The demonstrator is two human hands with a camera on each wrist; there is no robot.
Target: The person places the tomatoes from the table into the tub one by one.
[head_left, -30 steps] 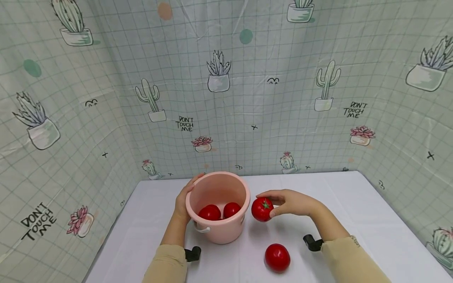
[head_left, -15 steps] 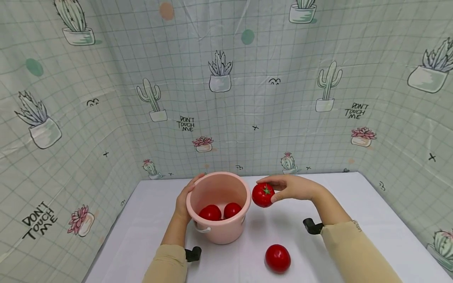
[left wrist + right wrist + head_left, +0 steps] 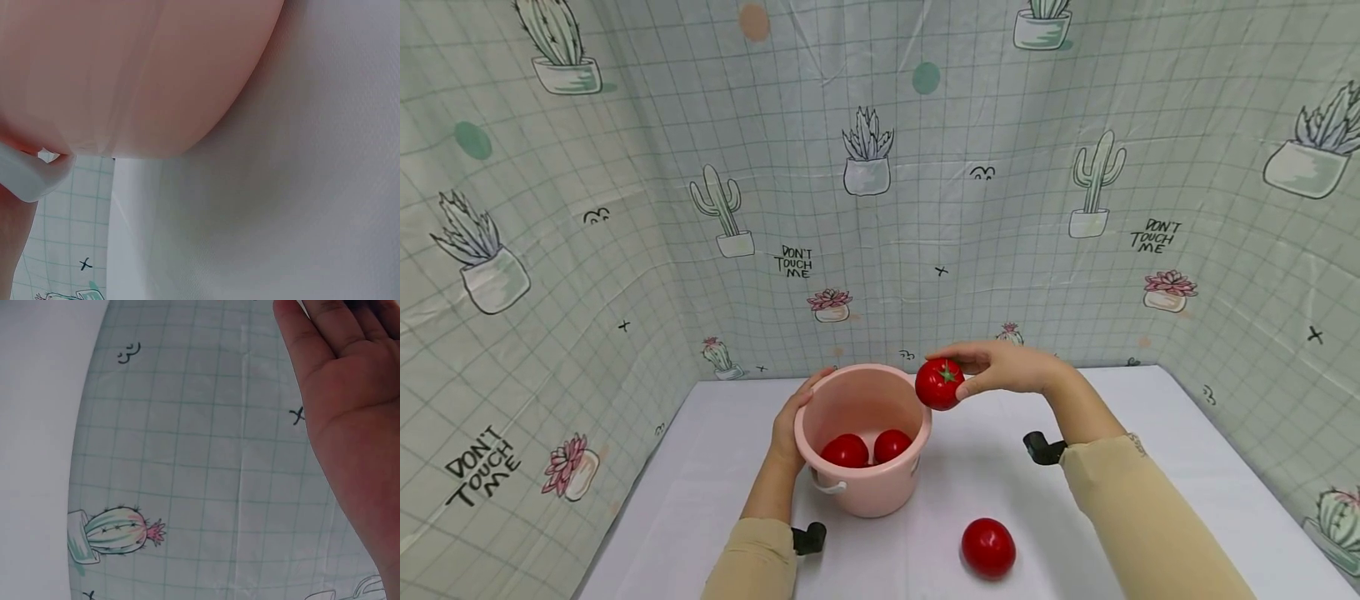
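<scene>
The tomato is pinched in my right hand just over the rim of the pink bucket; my left hand grips that rim; two tomatoes lie inside already; one tomato waits on the table.

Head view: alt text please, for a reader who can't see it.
A right hand holds a red tomato above the rim of a pink plastic bucket containing two tomatoes, gripped by the left hand; another tomato lies on the white table.

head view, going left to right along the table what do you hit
left hand on the bucket's side → pink bucket with two tomatoes inside → tomato held at its rim → loose tomato on the table → right hand
</scene>
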